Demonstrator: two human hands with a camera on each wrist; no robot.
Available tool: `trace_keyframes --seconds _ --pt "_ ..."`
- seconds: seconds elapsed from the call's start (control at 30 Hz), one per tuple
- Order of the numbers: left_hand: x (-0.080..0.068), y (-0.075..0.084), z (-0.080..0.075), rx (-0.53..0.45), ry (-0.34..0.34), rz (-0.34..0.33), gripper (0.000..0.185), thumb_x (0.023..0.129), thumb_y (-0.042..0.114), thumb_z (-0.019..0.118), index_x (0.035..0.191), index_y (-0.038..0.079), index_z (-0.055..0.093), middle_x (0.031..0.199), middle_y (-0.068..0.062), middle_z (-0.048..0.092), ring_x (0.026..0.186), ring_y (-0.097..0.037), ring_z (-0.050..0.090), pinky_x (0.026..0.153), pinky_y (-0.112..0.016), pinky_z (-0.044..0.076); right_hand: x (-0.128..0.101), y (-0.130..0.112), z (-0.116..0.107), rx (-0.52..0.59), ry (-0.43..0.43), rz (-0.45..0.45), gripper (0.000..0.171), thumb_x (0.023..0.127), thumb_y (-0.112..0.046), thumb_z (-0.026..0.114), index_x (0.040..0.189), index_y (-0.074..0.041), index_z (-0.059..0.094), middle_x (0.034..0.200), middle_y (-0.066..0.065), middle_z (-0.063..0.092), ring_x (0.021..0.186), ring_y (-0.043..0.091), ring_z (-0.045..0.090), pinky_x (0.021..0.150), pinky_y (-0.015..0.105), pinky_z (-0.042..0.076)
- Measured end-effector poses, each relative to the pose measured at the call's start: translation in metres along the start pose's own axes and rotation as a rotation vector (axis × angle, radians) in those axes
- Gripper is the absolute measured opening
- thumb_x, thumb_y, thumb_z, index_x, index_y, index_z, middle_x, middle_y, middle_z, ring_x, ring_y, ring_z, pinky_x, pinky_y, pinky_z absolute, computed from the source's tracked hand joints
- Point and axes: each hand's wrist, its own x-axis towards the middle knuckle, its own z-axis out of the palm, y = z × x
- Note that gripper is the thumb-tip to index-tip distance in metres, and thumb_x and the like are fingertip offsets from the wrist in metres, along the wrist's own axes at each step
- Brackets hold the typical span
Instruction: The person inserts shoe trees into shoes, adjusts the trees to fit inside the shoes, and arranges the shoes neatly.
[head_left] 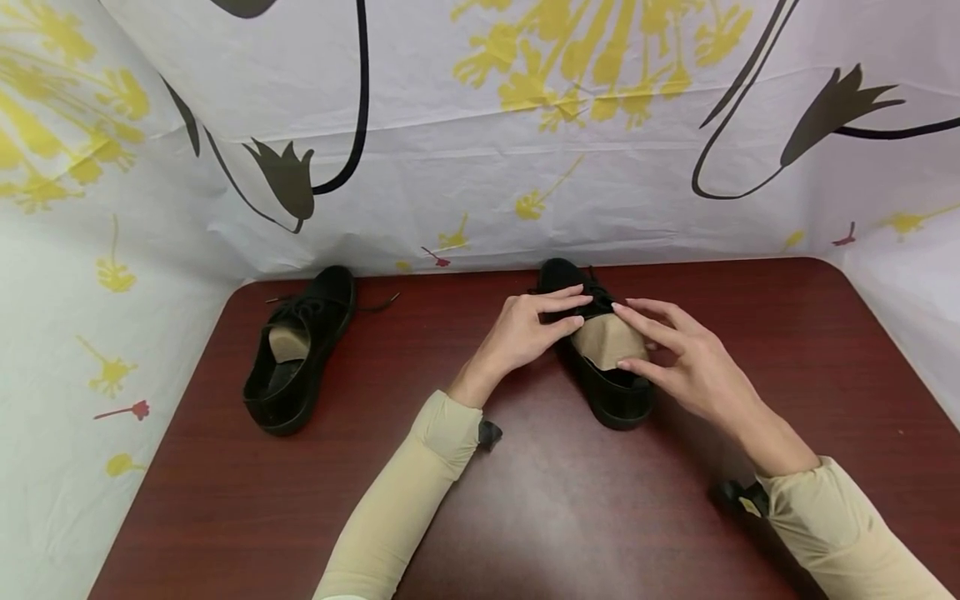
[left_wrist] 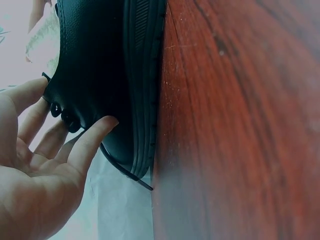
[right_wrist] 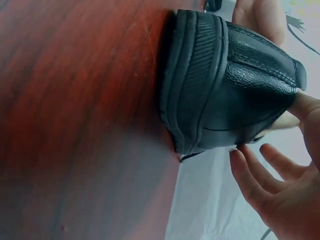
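A black lace-up shoe (head_left: 615,398) sits on the table, its toe toward the back cloth. A creased tan piece (head_left: 609,340) bulges from its opening, just below the laces. My left hand (head_left: 525,329) lies at the shoe's left side, fingers extended over the laces and thumb at the opening's edge. In the left wrist view these fingers spread beside the black upper (left_wrist: 92,55). From the right, my right hand (head_left: 693,362) holds the tan piece between thumb and forefinger. Its other fingers hang loose past the shoe's side in the right wrist view.
A second black shoe (head_left: 300,392) stands at the table's left, laces trailing, with a tan piece (head_left: 288,343) inside. White patterned cloth (head_left: 480,192) hangs behind the reddish-brown table (head_left: 570,517) and at both sides.
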Motion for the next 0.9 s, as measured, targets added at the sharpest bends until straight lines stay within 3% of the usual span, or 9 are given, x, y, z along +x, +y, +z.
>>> trace_keyframes --seconds 0.37,0.67,0.9 --pt "0.0008 0.0003 0.0019 0.011 0.009 0.01 0.035 0.097 0.028 0.067 0.131 0.027 0.067 0.143 0.013 0.054 0.036 -0.011 0.025 0.044 -0.022 0.03 0.0019 0.0028 -0.0009 0.012 -0.044 -0.001 0.073 0.078 0.001 0.082 0.144 -0.016 0.055 0.143 0.009 0.051 0.114 0.016 0.056 0.087 0.01 0.038" --pt "0.0014 -0.0018 0.0003 0.004 -0.011 0.03 0.034 0.099 0.024 0.065 0.132 0.024 0.067 0.144 0.01 0.053 0.038 -0.008 0.025 0.05 -0.022 0.033 0.0035 0.0036 -0.0006 0.018 -0.053 -0.007 0.072 0.079 0.001 0.081 0.144 -0.016 0.055 0.144 0.01 0.05 0.123 0.022 0.052 0.092 0.011 0.034" --pt "0.0011 -0.0011 -0.0019 -0.03 -0.055 0.017 0.038 0.099 0.015 0.063 0.136 0.023 0.064 0.147 0.011 0.05 0.037 -0.011 0.024 0.045 -0.022 0.03 0.0071 0.005 0.0018 -0.001 -0.068 0.004 0.072 0.081 -0.002 0.08 0.145 -0.02 0.054 0.143 0.01 0.05 0.12 0.019 0.052 0.085 0.018 0.037"
